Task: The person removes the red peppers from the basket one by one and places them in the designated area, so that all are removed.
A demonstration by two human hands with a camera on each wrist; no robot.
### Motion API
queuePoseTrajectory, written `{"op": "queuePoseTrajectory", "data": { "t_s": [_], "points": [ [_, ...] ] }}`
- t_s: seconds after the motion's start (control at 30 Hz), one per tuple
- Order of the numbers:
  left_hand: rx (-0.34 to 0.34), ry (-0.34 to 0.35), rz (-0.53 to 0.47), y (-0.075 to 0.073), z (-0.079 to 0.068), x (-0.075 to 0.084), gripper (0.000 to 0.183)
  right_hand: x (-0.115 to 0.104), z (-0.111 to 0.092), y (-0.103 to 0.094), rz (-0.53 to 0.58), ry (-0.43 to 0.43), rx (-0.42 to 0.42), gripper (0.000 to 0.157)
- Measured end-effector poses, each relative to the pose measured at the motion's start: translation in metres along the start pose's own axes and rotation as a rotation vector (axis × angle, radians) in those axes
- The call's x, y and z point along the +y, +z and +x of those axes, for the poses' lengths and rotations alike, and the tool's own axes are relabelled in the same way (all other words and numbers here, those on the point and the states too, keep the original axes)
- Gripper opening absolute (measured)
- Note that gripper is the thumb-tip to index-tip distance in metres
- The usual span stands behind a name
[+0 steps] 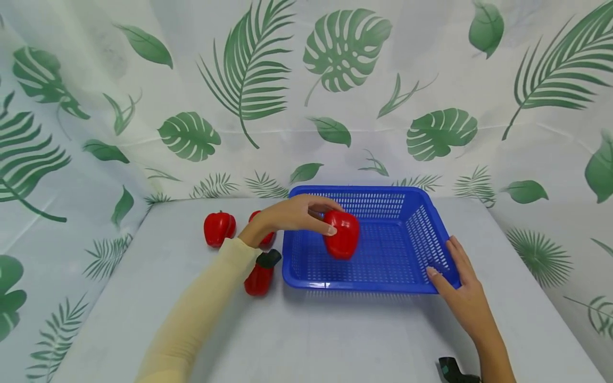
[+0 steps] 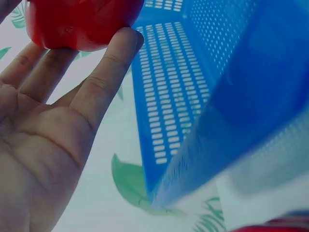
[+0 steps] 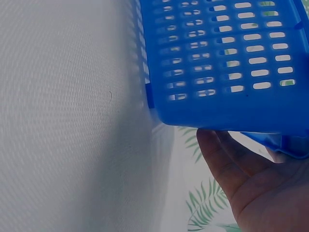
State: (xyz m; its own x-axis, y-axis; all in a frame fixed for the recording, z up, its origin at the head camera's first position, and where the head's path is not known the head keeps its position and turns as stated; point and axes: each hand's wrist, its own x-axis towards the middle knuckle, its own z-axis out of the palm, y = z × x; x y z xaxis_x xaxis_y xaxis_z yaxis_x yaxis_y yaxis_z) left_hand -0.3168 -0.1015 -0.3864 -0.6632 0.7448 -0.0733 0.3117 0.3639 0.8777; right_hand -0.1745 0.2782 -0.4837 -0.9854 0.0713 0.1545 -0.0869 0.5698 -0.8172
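Observation:
My left hand holds a glossy red bell pepper between thumb and fingers, above the inside of a blue plastic basket. In the left wrist view, fingertips press against the lower part of the pepper, whose top is cut off by the frame. At the basket's right end, my right hand grips the rim, the thumb over its inner side and the fingers outside. The right wrist view shows these fingers against the basket's wall.
Left of the basket lie more red peppers: one whole, another partly behind my left wrist, and a third red item partly covered by a dark wrist-mounted piece. A leaf-patterned curtain hangs behind the white table.

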Motion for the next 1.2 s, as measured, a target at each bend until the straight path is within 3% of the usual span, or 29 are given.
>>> {"op": "queuePoseTrajectory", "data": {
  "t_s": [0.23, 0.77, 1.0, 1.2],
  "points": [
    [0.034, -0.035, -0.001, -0.013, -0.022, -0.002, 0.061, 0.000, -0.001, 0.001, 0.001, 0.002, 0.002, 0.081],
    [0.187, -0.166, -0.027, -0.031, -0.071, -0.017, 0.057, 0.001, 0.000, 0.001, -0.001, 0.007, 0.007, 0.081],
    [0.207, -0.101, -0.069, -0.035, -0.086, -0.024, 0.054, 0.001, 0.000, 0.003, 0.005, 0.016, 0.007, 0.081],
    [0.244, -0.116, -0.114, -0.036, -0.102, -0.037, 0.054, 0.001, 0.000, 0.003, -0.003, 0.017, 0.002, 0.081]
  ]
}}
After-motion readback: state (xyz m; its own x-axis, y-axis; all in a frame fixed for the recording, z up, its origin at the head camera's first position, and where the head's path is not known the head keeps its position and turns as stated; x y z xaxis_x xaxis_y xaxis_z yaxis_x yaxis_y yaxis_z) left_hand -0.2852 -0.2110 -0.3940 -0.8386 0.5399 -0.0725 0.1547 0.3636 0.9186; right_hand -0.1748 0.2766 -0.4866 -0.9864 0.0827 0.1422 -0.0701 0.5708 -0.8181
